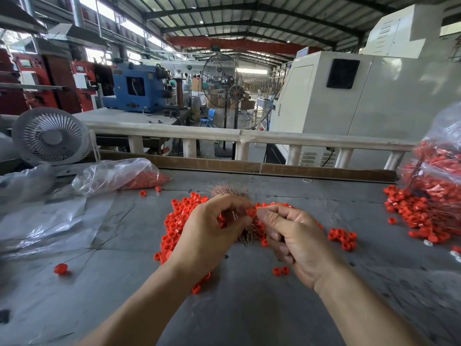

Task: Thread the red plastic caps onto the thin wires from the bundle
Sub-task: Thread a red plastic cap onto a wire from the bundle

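Note:
A heap of loose red plastic caps [179, 216] lies on the grey table [239, 308] under and around both hands. My left hand [209, 236] grips a bundle of thin copper-coloured wires [225, 190], whose tips fan out beyond its fingers. My right hand [294, 240] pinches a single red cap [251, 212] between thumb and forefinger, right against the left fingertips. Whether a wire passes through that cap cannot be made out.
A clear bag of red caps [117, 176] lies at the back left beside a small white fan [50, 136]. At the right edge, a bulging bag [439, 161] spills caps with wires [411, 211]. One capped wire [60, 268] lies near left.

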A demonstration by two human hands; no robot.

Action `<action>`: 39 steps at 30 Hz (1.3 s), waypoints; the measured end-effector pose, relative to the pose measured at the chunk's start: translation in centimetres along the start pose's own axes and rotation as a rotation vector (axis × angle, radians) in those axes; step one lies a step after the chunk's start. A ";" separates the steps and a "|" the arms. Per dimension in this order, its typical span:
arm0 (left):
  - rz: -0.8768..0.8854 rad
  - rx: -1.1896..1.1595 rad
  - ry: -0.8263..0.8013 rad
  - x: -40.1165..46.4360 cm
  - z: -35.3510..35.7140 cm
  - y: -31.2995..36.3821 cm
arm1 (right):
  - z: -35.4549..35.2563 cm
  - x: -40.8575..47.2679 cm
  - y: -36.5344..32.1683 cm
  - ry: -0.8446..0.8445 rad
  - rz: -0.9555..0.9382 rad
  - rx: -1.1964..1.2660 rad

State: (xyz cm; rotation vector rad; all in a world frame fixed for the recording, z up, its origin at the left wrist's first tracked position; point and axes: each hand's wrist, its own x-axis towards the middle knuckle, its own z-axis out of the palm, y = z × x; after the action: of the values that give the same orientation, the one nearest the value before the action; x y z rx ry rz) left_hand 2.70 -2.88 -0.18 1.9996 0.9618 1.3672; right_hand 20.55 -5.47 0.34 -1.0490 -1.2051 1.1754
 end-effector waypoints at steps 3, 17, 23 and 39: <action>-0.011 -0.036 0.052 -0.1 0.2 0.1 | 0.2 -0.1 -0.1 0.029 -0.026 -0.024; -0.050 -0.146 0.070 0.1 0.1 0.3 | 0.6 -0.5 -0.2 0.062 -0.100 -0.069; -0.056 -0.194 0.004 0.0 0.0 0.2 | 0.4 -0.5 -0.1 0.042 -0.138 -0.102; -0.163 -0.419 0.028 0.3 0.1 0.0 | 0.4 -0.5 0.0 0.105 -0.251 -0.236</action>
State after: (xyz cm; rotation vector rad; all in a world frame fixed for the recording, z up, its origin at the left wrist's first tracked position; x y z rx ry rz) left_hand 2.87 -2.68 -0.02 1.5606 0.7563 1.3763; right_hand 20.14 -6.00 0.36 -1.0825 -1.3713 0.7892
